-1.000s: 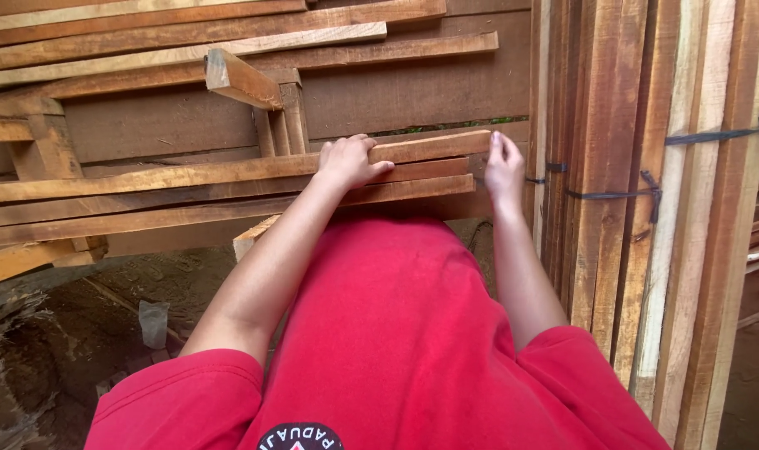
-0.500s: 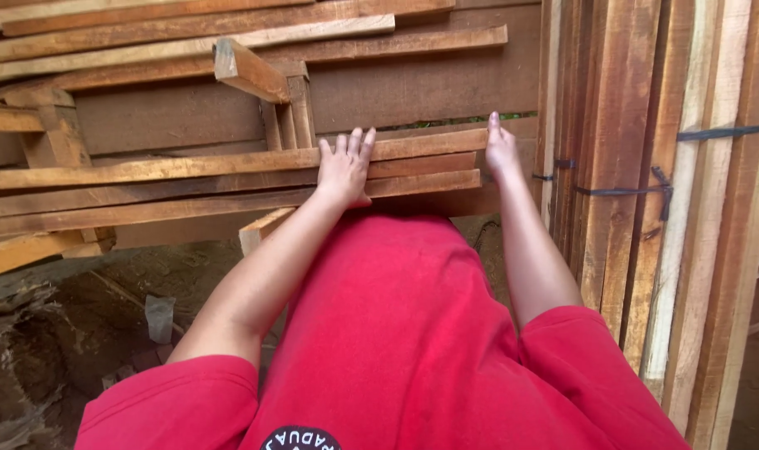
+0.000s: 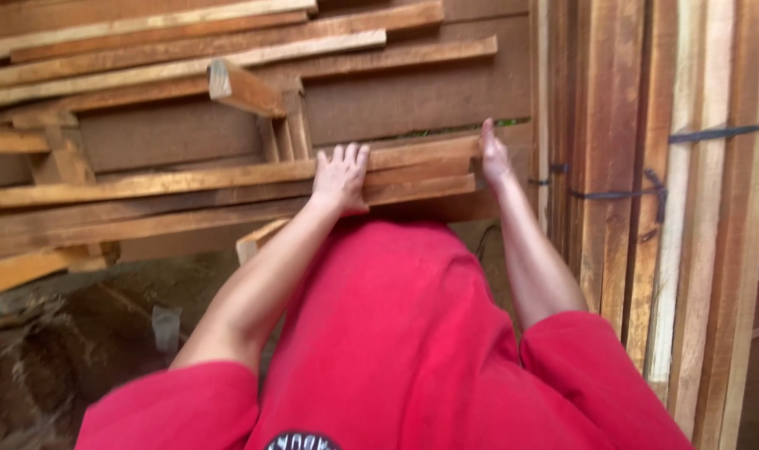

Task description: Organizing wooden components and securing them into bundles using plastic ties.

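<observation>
A stack of long reddish-brown planks lies across the view in front of me. My left hand [image 3: 340, 177] rests flat on the top plank [image 3: 229, 177], fingers spread and pointing away. My right hand [image 3: 492, 157] presses against the right end of that same plank, palm against the end grain, fingers pointing up. Neither hand wraps around the wood. Two more planks [image 3: 188, 212] lie directly under the top one. My red shirt fills the lower middle of the view.
Upright planks [image 3: 638, 167] tied with dark straps stand at the right, close to my right hand. More boards [image 3: 229, 50] are stacked behind, with a short block [image 3: 242, 87] sticking out. Dirt ground and a grey plastic scrap [image 3: 166, 327] lie lower left.
My left hand went from curled over the plank's edge to flat on top. My right hand shifted from pinching the plank end to pressing against it. The top plank slid slightly left.
</observation>
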